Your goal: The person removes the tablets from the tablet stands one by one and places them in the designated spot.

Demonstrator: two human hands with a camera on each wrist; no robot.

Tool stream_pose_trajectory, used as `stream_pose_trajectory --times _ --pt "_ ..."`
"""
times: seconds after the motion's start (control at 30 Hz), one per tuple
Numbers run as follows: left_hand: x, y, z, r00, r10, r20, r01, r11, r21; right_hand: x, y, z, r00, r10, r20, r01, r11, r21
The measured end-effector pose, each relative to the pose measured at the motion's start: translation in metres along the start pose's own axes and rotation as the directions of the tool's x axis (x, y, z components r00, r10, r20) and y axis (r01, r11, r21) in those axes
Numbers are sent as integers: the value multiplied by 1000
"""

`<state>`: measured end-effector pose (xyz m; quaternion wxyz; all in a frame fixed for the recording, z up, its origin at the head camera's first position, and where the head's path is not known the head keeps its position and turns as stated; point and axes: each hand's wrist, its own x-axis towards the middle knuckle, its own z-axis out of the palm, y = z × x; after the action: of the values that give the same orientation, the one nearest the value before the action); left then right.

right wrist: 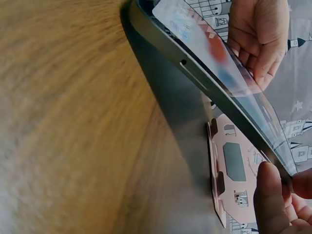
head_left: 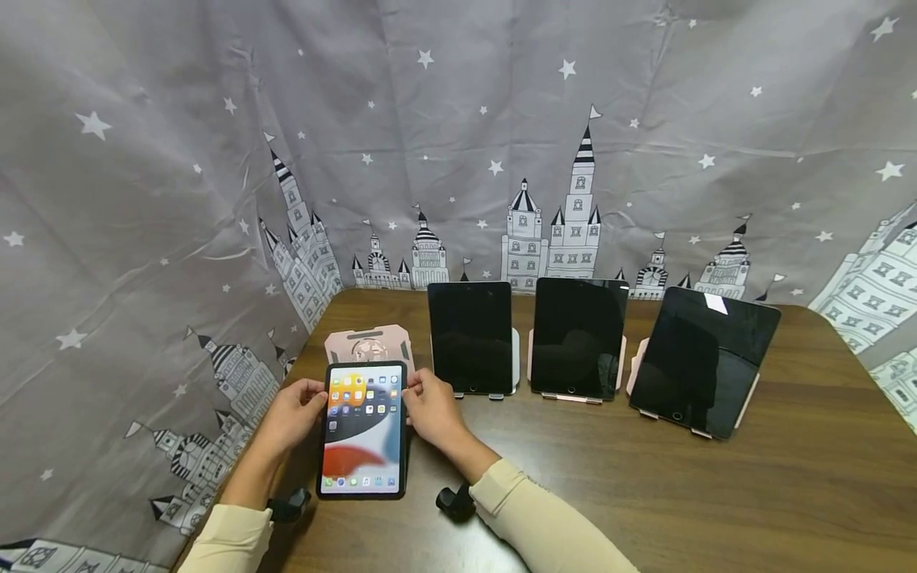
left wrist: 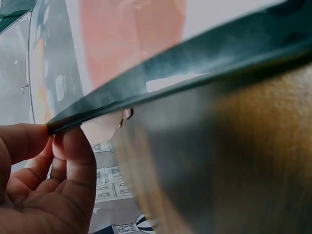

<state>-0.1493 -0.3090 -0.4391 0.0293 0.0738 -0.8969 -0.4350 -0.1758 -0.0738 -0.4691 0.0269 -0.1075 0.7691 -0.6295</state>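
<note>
While the fingers of the left hand (head_left: 290, 415) pinch the upper left edge of the lit tablet (head_left: 363, 434) against the thumb, those of the right hand (head_left: 435, 410) pinch its opposite edge, near the upper right corner. The lit tablet is thus held upright between both hands, its screen towards the person, with app icons over an orange, dark, white and red background. Whether its lower edge touches the bench (head_left: 645, 493) I cannot tell. Pale sleeves (head_left: 566, 525) reach in from below the lit tablet on either side, with a black device at each wrist. Just behind the lit tablet stands a pink stand (head_left: 337, 348), partly covered by it. To the lit tablet's right, three dark-screened tablets lean in a row: the nearest (head_left: 470, 334) on a white stand (head_left: 516, 362), the next (head_left: 579, 338) on a pink one, and the farthest (head_left: 705, 362), set askew, on another pink one. Behind the lit tablet and the whole row hangs a grey curtain (head_left: 444, 103) printed with stars and castles.
</note>
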Motion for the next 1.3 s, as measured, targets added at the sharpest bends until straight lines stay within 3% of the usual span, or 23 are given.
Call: stream_pose_trajectory --times 0.1,0.4,0.7,1.07,1.3 --pt "-1 -5 0 1000 9 21 -9 1000 -3 -1 2 1 1000 26 14 -26 1000 11" --pt "-3 -15 0 990 -53 127 56 998 -26 -3 7 2 992 72 99 -77 996 38" --pt "1 -25 5 974 -139 179 140 990 11 3 21 7 969 201 143 -215 973 88" --pt "2 -24 4 952 -181 248 184 983 15 4 17 5 956 241 166 -246 969 11" --pt "1 -24 6 946 -207 249 215 976 -8 5 16 3 953 252 167 -252 967 -22"
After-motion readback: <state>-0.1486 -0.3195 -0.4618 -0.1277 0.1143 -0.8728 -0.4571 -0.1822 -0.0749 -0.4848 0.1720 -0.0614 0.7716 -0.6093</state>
